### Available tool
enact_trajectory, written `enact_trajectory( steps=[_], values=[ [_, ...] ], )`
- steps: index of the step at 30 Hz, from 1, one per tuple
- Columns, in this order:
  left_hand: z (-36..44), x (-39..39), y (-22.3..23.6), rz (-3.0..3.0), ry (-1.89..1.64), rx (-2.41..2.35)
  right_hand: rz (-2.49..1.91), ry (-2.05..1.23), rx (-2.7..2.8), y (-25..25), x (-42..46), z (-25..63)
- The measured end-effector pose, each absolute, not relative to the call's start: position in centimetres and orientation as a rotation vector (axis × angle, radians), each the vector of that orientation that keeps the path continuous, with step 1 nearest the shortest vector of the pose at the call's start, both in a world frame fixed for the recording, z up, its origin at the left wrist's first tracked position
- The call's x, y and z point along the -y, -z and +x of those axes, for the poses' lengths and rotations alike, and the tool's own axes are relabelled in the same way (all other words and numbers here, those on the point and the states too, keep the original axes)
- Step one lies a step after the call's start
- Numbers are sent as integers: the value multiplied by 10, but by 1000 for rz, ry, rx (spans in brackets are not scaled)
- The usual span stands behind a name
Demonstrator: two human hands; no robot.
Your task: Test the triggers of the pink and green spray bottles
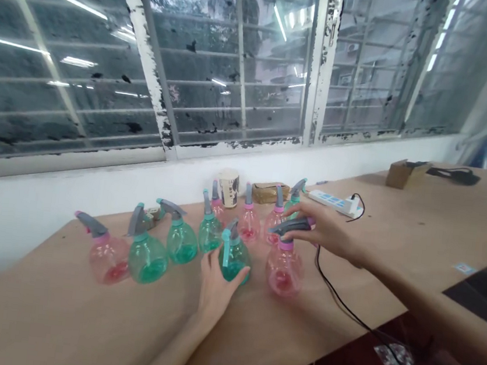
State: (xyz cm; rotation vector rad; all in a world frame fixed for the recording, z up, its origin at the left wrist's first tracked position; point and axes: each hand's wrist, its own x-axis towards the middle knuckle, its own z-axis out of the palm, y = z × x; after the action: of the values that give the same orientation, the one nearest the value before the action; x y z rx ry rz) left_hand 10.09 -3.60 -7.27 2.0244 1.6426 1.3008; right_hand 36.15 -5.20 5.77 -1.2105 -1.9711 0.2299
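Several small round spray bottles, pink and green with grey trigger heads, stand on a wooden table (57, 313). My left hand (215, 287) wraps its fingers round the base of a green spray bottle (235, 255) near the front. My right hand (323, 230) grips the grey trigger head of a pink spray bottle (285, 268) just to its right. Both bottles rest upright on the table.
More bottles stand behind and to the left, among them a pink one (105, 255) and a green one (145, 253). A paper cup (228, 188), a white power strip (333, 201) with a black cable (344, 305), and a cardboard box (405, 173) lie near the window wall.
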Motion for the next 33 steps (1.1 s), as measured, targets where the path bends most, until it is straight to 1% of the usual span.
enact_trajectory(
  steps=[5,9,13,16,19,22,25,30,33],
  values=[
    [93,44,71,2001,-1344,-1634,-1151,-445,1939,-40,43,360],
    [89,43,71,2042,-1354,-1437,-1166,-547,1874,-36,42,366],
    [82,41,71,2120,-1380,-1298,-1166,-583,1774,-23,41,379],
    [78,39,65,2144,-1402,-1354,-1183,-536,1669,-8,47,388],
    [80,40,58,2153,-1406,-1491,-1281,-393,1510,9,58,387],
    [85,43,55,2169,-1406,-1550,-1361,-270,1370,27,71,372],
    [90,45,57,2149,-1373,-1532,-1352,-249,1346,40,78,348],
    [94,41,61,2055,-1238,-1410,-1303,-190,1201,44,72,311],
    [91,38,63,2055,-1216,-1396,-1330,-172,1145,40,64,296]
  ],
)
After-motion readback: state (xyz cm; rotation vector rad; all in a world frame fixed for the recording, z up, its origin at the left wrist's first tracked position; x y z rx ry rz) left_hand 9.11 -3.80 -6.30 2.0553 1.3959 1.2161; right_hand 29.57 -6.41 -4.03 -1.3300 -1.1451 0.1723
